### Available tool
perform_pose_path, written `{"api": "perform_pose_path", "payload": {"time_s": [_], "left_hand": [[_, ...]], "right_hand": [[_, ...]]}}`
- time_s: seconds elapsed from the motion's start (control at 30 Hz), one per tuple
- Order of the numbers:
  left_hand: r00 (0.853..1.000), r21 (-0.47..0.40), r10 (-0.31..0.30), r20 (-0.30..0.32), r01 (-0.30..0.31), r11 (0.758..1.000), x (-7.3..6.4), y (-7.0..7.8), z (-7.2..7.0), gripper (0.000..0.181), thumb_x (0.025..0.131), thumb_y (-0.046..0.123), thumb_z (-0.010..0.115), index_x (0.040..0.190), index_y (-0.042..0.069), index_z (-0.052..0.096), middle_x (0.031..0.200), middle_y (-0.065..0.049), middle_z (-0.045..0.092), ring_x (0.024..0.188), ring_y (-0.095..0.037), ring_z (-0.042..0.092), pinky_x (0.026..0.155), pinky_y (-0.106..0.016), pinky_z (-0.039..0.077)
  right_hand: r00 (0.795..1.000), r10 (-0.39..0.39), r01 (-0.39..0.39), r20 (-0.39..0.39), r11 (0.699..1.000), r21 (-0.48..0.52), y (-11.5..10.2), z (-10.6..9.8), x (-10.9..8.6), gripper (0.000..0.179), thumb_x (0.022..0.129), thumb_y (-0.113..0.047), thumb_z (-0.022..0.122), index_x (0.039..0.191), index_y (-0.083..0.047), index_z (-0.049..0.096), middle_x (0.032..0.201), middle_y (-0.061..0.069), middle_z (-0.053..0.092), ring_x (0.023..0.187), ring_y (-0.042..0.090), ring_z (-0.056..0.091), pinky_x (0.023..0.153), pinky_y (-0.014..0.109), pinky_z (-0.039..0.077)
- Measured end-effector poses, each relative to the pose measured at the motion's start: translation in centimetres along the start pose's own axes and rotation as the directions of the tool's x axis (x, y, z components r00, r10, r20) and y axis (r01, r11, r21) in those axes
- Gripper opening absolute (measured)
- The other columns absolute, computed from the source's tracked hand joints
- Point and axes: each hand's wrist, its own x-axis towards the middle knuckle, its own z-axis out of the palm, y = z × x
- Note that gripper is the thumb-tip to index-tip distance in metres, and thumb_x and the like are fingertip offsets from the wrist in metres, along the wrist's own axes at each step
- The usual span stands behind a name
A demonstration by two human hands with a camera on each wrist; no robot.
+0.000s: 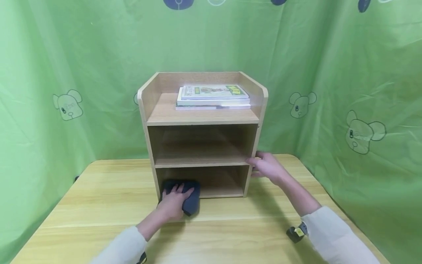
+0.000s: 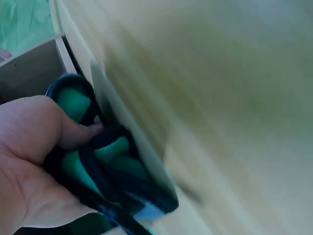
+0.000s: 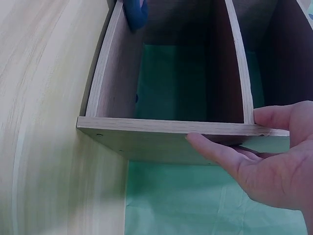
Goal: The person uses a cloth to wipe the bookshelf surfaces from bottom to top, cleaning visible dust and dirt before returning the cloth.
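Note:
A small wooden shelf unit [image 1: 202, 120] stands on the table. At the left of its bottom compartment, my left hand [image 1: 172, 205] holds a folded dark navy fabric item [image 1: 192, 200], fingers spread over its top. In the left wrist view, green lining [image 2: 76, 104] shows between the item's dark-edged folds, and the thumb presses in among them. What kind of item it is, I cannot tell. My right hand [image 1: 267, 168] grips the unit's right side panel [image 3: 171, 126] at the middle board, its thumb at the front edge and its other fingers along the outer face.
Several books [image 1: 214, 97] lie stacked on the top board. The light wood table [image 1: 224, 238] reaches out on both sides of the unit. Green curtains [image 1: 108, 55] with bear heads hang behind and at both sides.

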Motion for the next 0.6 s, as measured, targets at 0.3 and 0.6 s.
{"api": "perform_pose_path", "payload": {"time_s": [0.3, 0.6], "left_hand": [[0.992, -0.05, -0.128, 0.008, 0.129, 0.99, 1.4, 2.7, 1.0, 0.086, 0.071, -0.005, 0.066, 0.152, 0.017, 0.048, 0.157, -0.032, 0.036, 0.143, -0.054, 0.035, 0.107, -0.083, 0.021], [0.985, -0.096, -0.162, 0.066, 0.168, 0.981, 4.0, 7.4, 1.8, 0.089, 0.071, -0.001, 0.068, 0.154, 0.02, 0.044, 0.161, -0.027, 0.03, 0.149, -0.048, 0.027, 0.114, -0.078, 0.012]], "right_hand": [[1.0, 0.02, -0.02, -0.013, 0.999, 0.029, 0.0, 0.1, 0.0, 0.069, 0.102, -0.023, 0.054, 0.154, 0.01, 0.025, 0.153, 0.033, 0.038, 0.135, 0.05, 0.047, 0.101, 0.049, 0.053], [0.999, 0.03, -0.03, -0.02, 1.0, -0.002, 0.1, 0.0, 0.0, 0.072, 0.101, -0.024, 0.055, 0.154, 0.012, 0.022, 0.154, 0.034, 0.037, 0.135, 0.05, 0.048, 0.101, 0.049, 0.053]]}}
